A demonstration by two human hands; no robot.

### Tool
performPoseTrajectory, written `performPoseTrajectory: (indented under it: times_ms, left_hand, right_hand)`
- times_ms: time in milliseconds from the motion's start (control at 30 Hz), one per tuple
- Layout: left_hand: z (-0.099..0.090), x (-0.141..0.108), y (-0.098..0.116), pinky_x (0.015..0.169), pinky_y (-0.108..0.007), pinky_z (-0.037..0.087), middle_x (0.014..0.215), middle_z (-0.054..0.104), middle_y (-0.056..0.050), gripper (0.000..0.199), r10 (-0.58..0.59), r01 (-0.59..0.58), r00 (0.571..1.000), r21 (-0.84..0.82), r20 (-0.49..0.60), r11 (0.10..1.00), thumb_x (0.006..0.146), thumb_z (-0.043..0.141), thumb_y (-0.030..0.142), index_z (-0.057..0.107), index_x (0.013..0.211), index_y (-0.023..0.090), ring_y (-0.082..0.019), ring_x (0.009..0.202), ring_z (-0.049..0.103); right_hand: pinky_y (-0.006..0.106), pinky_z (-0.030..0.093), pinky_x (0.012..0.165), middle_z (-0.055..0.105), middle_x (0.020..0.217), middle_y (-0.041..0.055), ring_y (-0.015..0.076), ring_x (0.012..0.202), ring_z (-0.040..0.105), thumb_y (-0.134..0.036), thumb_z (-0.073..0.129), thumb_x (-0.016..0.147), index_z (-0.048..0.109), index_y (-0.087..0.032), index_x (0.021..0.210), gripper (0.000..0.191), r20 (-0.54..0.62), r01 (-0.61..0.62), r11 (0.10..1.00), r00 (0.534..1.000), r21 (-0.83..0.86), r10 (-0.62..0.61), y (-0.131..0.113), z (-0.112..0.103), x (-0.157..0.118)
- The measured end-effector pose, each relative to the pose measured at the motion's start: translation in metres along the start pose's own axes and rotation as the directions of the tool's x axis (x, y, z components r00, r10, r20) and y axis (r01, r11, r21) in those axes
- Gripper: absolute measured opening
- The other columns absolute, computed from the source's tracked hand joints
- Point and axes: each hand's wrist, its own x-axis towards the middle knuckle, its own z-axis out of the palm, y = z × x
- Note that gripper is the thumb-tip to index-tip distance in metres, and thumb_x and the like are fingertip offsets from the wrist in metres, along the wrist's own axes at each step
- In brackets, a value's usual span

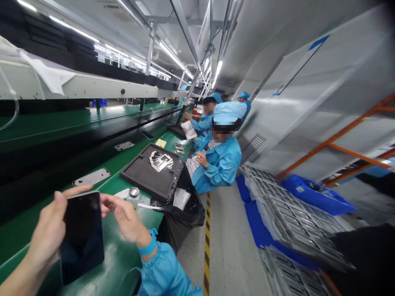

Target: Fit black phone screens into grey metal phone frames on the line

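Observation:
A dark-screened phone [82, 238] is held upright over the green bench [119, 242], its glossy face toward the camera. My left hand [51, 226] grips its left edge, thumb at the side and a finger stretched along the top. At the upper right edge, my right hand [125, 213] touches the phone with its fingertips, the fingers bent. A blue band and a blue sleeve cover my right wrist and forearm. Just beyond the hands lie a phone frame [92, 177] and a small container with a round metal top [134, 192].
A black foam tray [132, 172] with white strips stands ahead, beside a black rubbish bag [193, 207]. People in blue [224, 160] sit further along the bench. Racks of metal trays [296, 213] and a blue bin [317, 193] are at right.

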Motion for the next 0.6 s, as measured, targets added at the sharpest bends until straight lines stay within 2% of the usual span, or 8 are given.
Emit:
performPoseTrajectory:
  times_ms: [67, 167, 267, 333, 400, 467, 533, 600]
  left_hand:
    - [0.016, -0.008, -0.003, 0.083, -0.053, 0.066, 0.082, 0.084, 0.0, 0.043, -0.011, 0.01, 0.996, 0.013, 0.09, 1.0, 0.072, 0.069, 0.082, 0.085, 0.087, 0.045, -0.043, 0.093, 0.081]
    - [0.033, -0.012, -0.015, 0.083, -0.054, 0.067, 0.088, 0.085, 0.001, 0.04, -0.075, 0.069, 0.977, 0.036, 0.202, 0.997, 0.078, 0.069, 0.073, 0.085, 0.106, 0.05, -0.042, 0.097, 0.081]
    - [0.048, 0.0, -0.019, 0.083, -0.052, 0.067, 0.086, 0.084, 0.001, 0.044, -0.065, 0.054, 0.965, 0.05, 0.253, 0.997, 0.08, 0.065, 0.079, 0.084, 0.107, 0.05, -0.04, 0.092, 0.082]
    - [0.061, 0.02, -0.014, 0.082, -0.049, 0.067, 0.084, 0.083, 0.001, 0.05, -0.038, 0.026, 0.961, 0.05, 0.274, 0.998, 0.081, 0.06, 0.085, 0.084, 0.103, 0.047, -0.037, 0.085, 0.082]
    - [0.077, 0.054, -0.004, 0.08, -0.046, 0.067, 0.083, 0.083, -0.002, 0.057, -0.022, 0.016, 0.966, 0.025, 0.258, 1.0, 0.085, 0.056, 0.086, 0.083, 0.103, 0.039, -0.034, 0.078, 0.081]
    - [0.096, 0.101, 0.006, 0.077, -0.044, 0.067, 0.087, 0.083, -0.007, 0.056, -0.024, 0.032, 0.985, -0.046, 0.172, 0.998, 0.095, 0.052, 0.076, 0.079, 0.109, 0.029, -0.032, 0.075, 0.08]
    - [0.117, 0.156, 0.012, 0.075, -0.042, 0.067, 0.095, 0.082, -0.01, 0.05, -0.038, 0.041, 0.999, -0.144, 0.024, 0.989, 0.107, 0.041, 0.059, 0.072, 0.119, 0.022, -0.028, 0.079, 0.079]
    - [0.136, 0.212, 0.011, 0.076, -0.039, 0.066, 0.099, 0.078, -0.011, 0.053, -0.081, 0.068, 0.995, -0.171, -0.067, 0.983, 0.113, 0.03, 0.051, 0.066, 0.13, 0.016, -0.024, 0.082, 0.077]
  right_hand:
    - [0.027, 0.048, 0.058, 0.058, 0.065, -0.0018, 0.0132, 0.058, 0.055, -0.101, 0.046, 0.079, 0.068, -0.018, 0.09, 0.086, -0.009, -0.04, 0.999, 0.999, -0.032, 0.04, -0.004, -0.006, 0.0]
    - [0.023, 0.035, 0.043, 0.045, 0.049, -0.0049, 0.0107, 0.042, 0.045, -0.101, 0.04, 0.082, 0.054, -0.022, 0.067, 0.082, 0.002, -0.11, 0.993, 0.994, -0.042, 0.111, 0.002, -0.016, 0.0]
    - [0.022, 0.032, 0.04, 0.047, 0.047, -0.0035, 0.0107, 0.041, 0.046, -0.1, 0.043, 0.082, 0.052, -0.021, 0.065, 0.081, -0.044, -0.114, 0.992, 0.993, -0.059, 0.111, 0.01, -0.034, 0.008]
    - [0.023, 0.039, 0.045, 0.052, 0.051, -0.0025, 0.0116, 0.045, 0.051, -0.099, 0.043, 0.083, 0.058, -0.019, 0.07, 0.082, -0.048, -0.074, 0.996, 0.996, -0.058, 0.071, 0.011, -0.056, 0.02]
    - [0.027, 0.053, 0.059, 0.067, 0.069, 0.0038, 0.0154, 0.06, 0.065, -0.093, 0.036, 0.091, 0.07, -0.015, 0.094, 0.086, -0.03, 0.002, 0.996, 1.0, -0.09, -0.005, 0.006, -0.089, 0.035]
    - [0.032, 0.06, 0.082, 0.077, 0.106, 0.0113, 0.0189, 0.089, 0.076, -0.076, 0.033, 0.104, 0.068, -0.016, 0.128, 0.074, -0.062, 0.015, 0.948, 0.997, -0.317, -0.037, -0.001, -0.135, 0.05]
    - [0.033, 0.056, 0.101, 0.071, 0.136, 0.0127, 0.0201, 0.118, 0.072, -0.054, 0.043, 0.108, 0.063, -0.02, 0.142, 0.052, -0.177, -0.097, 0.765, 0.984, -0.637, -0.022, -0.007, -0.192, 0.065]
    - [0.038, 0.046, 0.116, 0.064, 0.149, 0.017, 0.0258, 0.14, 0.06, -0.038, 0.06, 0.101, 0.062, -0.015, 0.143, 0.049, -0.286, -0.225, 0.605, 0.958, -0.764, -0.005, -0.007, -0.25, 0.081]
